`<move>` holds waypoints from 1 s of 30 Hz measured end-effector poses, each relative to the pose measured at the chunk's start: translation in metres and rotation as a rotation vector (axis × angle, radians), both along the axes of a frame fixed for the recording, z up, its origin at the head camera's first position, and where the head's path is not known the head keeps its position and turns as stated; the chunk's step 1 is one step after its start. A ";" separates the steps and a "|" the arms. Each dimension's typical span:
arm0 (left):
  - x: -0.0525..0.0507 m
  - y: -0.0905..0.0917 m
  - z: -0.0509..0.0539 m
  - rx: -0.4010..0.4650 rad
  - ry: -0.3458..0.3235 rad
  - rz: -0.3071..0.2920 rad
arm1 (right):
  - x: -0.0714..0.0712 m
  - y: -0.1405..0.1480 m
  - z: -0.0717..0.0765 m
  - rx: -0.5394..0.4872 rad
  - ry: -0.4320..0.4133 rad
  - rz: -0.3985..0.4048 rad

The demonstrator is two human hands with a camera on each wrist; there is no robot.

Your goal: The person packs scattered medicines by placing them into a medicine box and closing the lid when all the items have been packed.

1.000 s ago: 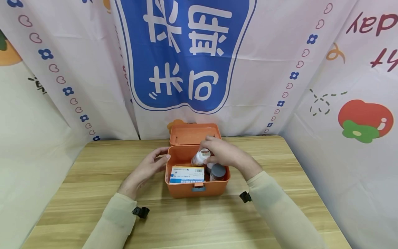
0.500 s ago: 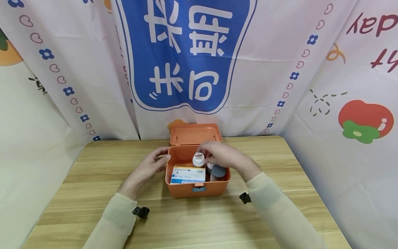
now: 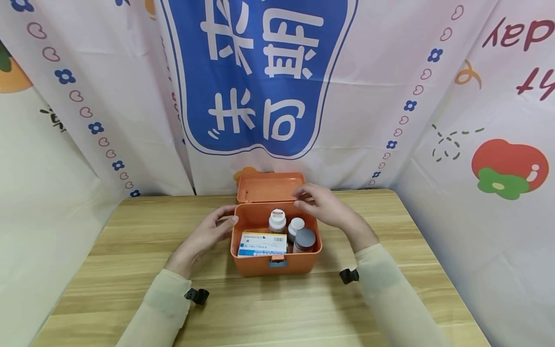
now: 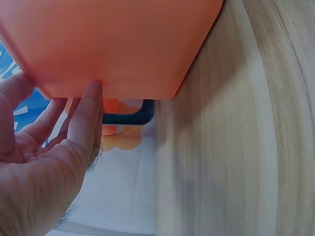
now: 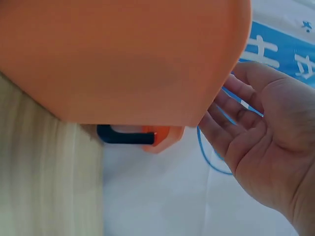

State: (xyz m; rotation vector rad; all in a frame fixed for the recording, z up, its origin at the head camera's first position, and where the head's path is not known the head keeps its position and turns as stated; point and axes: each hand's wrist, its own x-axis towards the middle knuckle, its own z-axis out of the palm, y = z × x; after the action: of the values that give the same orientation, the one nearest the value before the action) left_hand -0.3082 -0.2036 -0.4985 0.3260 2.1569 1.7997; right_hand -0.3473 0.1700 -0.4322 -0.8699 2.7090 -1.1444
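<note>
An orange medicine box (image 3: pixel 273 266) stands on the table with its lid (image 3: pixel 270 188) tipped back. Inside are a white-capped bottle (image 3: pixel 277 220) at the back, a smaller white-capped bottle (image 3: pixel 297 225), a grey-lidded jar (image 3: pixel 304 239) at the right, and a flat white-and-blue medicine carton (image 3: pixel 262 244) at the front left. My left hand (image 3: pixel 207 237) rests against the box's left side, its fingers (image 4: pixel 84 118) nearly straight along the wall. By the back right corner, my right hand (image 3: pixel 324 207) has loosely bent fingers and holds nothing; the right wrist view shows its fingertips beside the box edge.
The wooden table (image 3: pixel 277 313) extends around the box. A printed cloth backdrop (image 3: pixel 347 159) hangs just behind the lid, with side panels at left and right. A dark handle (image 4: pixel 130 117) shows behind the box in the left wrist view.
My right hand has set the white-capped bottle upright at the back of the box, let it go and moved back and right to the rear corner. My left hand has stayed put.
</note>
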 end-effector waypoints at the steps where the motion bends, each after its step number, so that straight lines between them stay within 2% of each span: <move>1: 0.000 0.000 0.000 -0.001 0.001 0.002 | 0.000 0.002 -0.002 -0.020 -0.008 -0.017; 9: -0.004 0.000 -0.001 -0.020 0.042 -0.018 | -0.003 0.016 -0.021 -0.147 -0.077 -0.174; 13: -0.007 0.001 0.001 -0.047 0.081 -0.025 | -0.004 0.022 -0.032 -0.192 -0.153 -0.248; 16: -0.010 0.002 0.004 -0.074 0.078 -0.022 | -0.005 0.026 -0.041 -0.228 -0.228 -0.285; 23: -0.019 0.004 0.012 -0.159 0.028 -0.028 | -0.004 0.028 -0.049 -0.367 -0.473 -0.245; 30: -0.027 0.004 0.013 -0.108 0.000 -0.050 | -0.008 0.028 -0.053 -0.488 -0.580 -0.218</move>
State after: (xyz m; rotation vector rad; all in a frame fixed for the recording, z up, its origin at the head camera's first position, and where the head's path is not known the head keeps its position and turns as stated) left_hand -0.3351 -0.1993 -0.4856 0.3506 2.2153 1.6489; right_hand -0.3557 0.1977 -0.4854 -0.2026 2.1112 -1.8061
